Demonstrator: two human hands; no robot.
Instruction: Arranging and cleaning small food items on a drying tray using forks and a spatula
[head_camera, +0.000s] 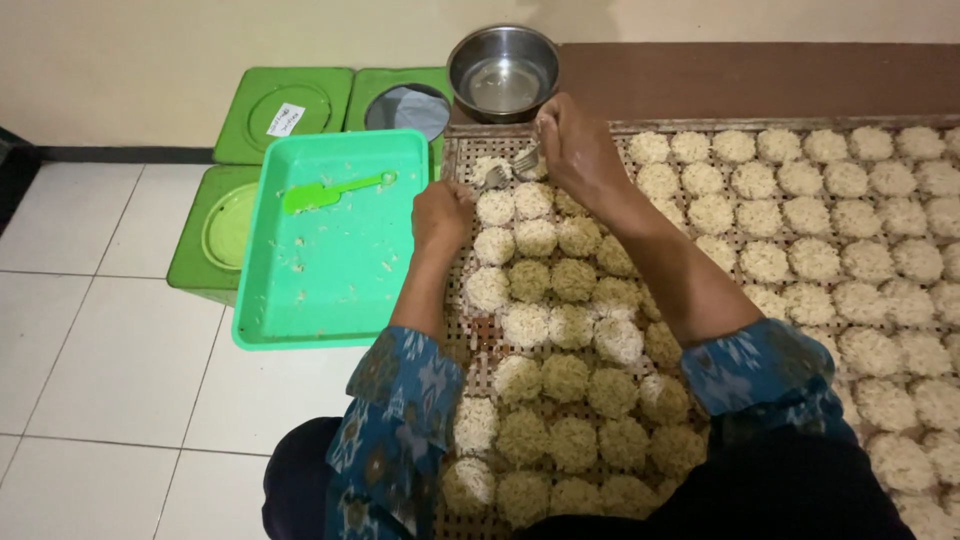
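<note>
A woven bamboo rack (590, 127) is covered with several round pale noodle nests (765, 262). At its far left corner, my left hand (441, 213) holds a metal fork (497, 176) whose tines touch a small nest (489, 168). My right hand (575, 148) grips a second fork (526, 159) over the same nest. Both forearms, in blue patterned sleeves, reach across the nests.
A green plastic tray (340, 290) with noodle crumbs and a green spatula (335, 190) lies left of the rack on green lidded bins (285, 110). A steel bowl (503, 72) holding water stands beyond the rack. White tiled floor (110, 340) is at the left.
</note>
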